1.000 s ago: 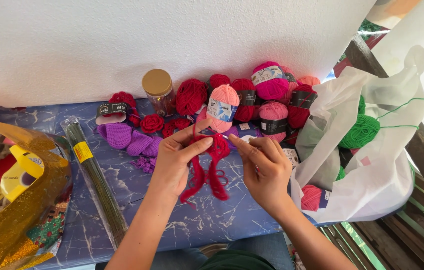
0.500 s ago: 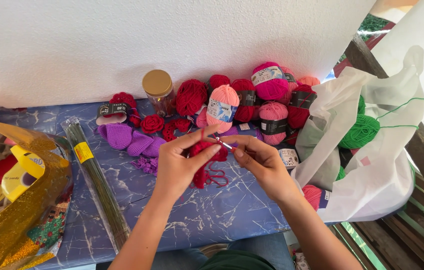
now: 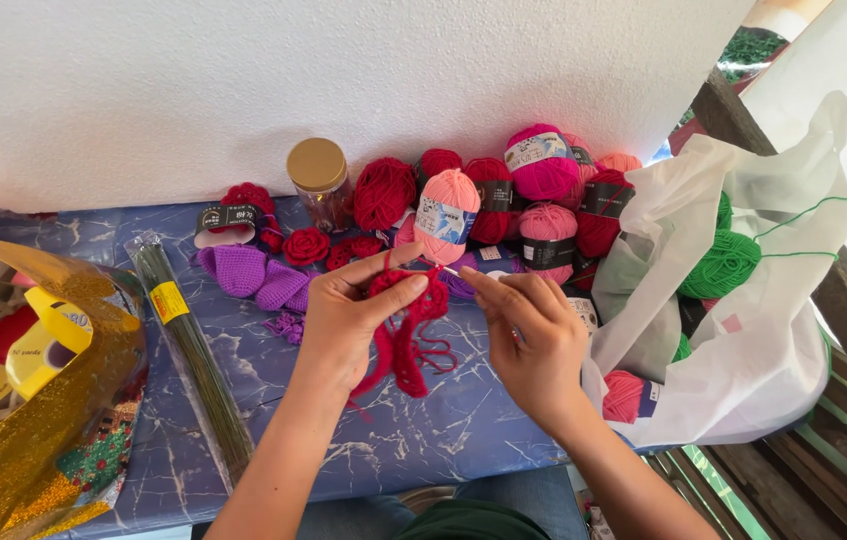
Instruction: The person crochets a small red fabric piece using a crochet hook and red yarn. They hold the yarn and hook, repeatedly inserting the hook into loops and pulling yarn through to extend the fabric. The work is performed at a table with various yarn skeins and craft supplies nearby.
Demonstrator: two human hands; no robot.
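Observation:
My left hand (image 3: 349,315) pinches a red crocheted piece (image 3: 406,335) between thumb and fingers, its strips and loose yarn hanging down over the blue marbled table (image 3: 414,435). My right hand (image 3: 534,335) holds a thin crochet hook (image 3: 447,269) whose tip meets the top of the red piece. Both hands hover above the table's middle, in front of a row of yarn balls.
Red, pink and magenta yarn balls (image 3: 504,195) line the white wall, beside a gold-lidded jar (image 3: 319,180). Purple crocheted pieces (image 3: 254,275) and red crocheted roses (image 3: 306,245) lie nearby. A bundle of green wire stems (image 3: 194,350) lies left. A gold bag (image 3: 39,420) stands far left, a white bag (image 3: 744,330) with green yarn right.
Both hands have risen slightly and drawn the red piece closer together. The hanging strips now bunch shorter under my left hand than a second ago.

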